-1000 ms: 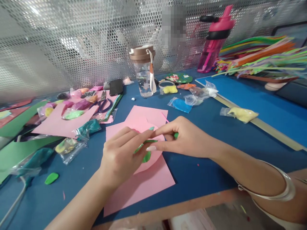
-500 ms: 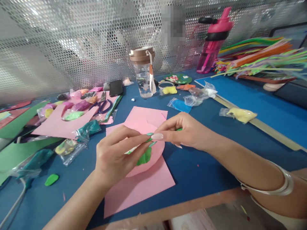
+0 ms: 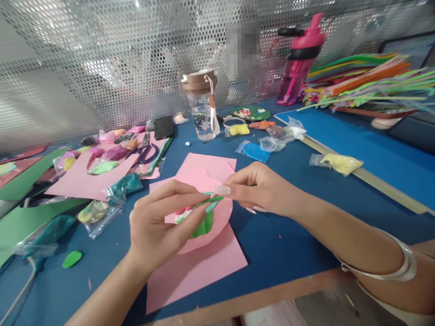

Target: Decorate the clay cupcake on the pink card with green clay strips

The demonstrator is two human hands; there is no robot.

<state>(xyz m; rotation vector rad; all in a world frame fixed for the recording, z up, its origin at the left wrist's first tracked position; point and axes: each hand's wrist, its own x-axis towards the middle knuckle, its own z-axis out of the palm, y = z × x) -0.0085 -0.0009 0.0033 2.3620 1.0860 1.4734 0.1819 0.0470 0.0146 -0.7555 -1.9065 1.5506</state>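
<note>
A thin piece of green modelling clay (image 3: 215,199) is pinched between the fingertips of my left hand (image 3: 156,222). My right hand (image 3: 268,188) pinches the same clay at its right end, and a bit of green shows behind its curled fingers. Both hands hover over a pink paper circle (image 3: 222,215), which lies on a larger pink sheet (image 3: 200,280). On the circle are a flat green clay shape (image 3: 205,225) and some red and white clay (image 3: 181,213), partly hidden by my left hand.
To the left lie a green clay lump (image 3: 72,259), bagged clay (image 3: 125,185), scissors (image 3: 147,151) and a phone (image 3: 163,127). Behind stand a clear tumbler (image 3: 202,111) and a pink bottle (image 3: 295,74). Pipe cleaners (image 3: 367,81) and a blue board (image 3: 384,149) are at the right.
My fingertips have parted slightly, the left hand shifting a little left. More of the green clay between them shows, along with the red and white clay on the circle.
</note>
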